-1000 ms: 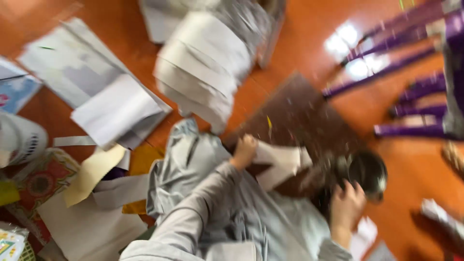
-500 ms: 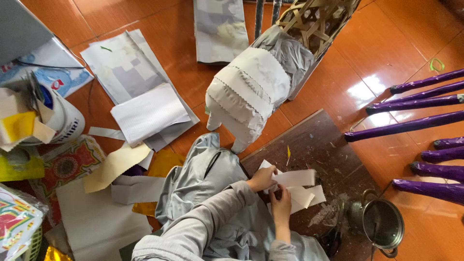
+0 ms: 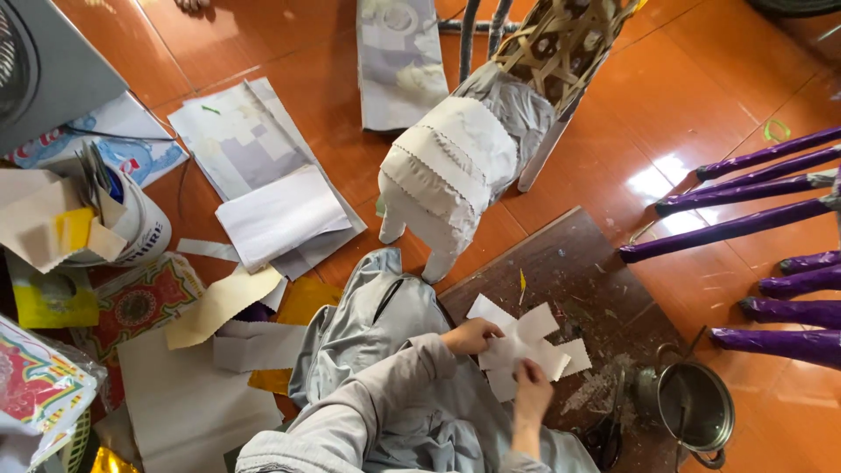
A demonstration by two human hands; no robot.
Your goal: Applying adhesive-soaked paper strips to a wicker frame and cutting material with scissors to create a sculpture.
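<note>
Crowding board (image 3: 604, 263): steel pot (image 3: 694, 407), scissors (image 3: 604, 434), paper-covered figure (image 3: 451, 171).

White paper pieces (image 3: 523, 346) between both hands

Matt white paper pieces (image 3: 524, 347); glossy orange tile floor (image 3: 692, 96); shiny metal pot (image 3: 695, 406).

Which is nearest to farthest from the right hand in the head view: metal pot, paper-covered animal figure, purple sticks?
From the right hand, which holds the white paper pieces:
1. Metal pot, on the floor just to its right.
2. Paper-covered animal figure, up and left, standing past the board.
3. Purple sticks, far right edge.
</note>
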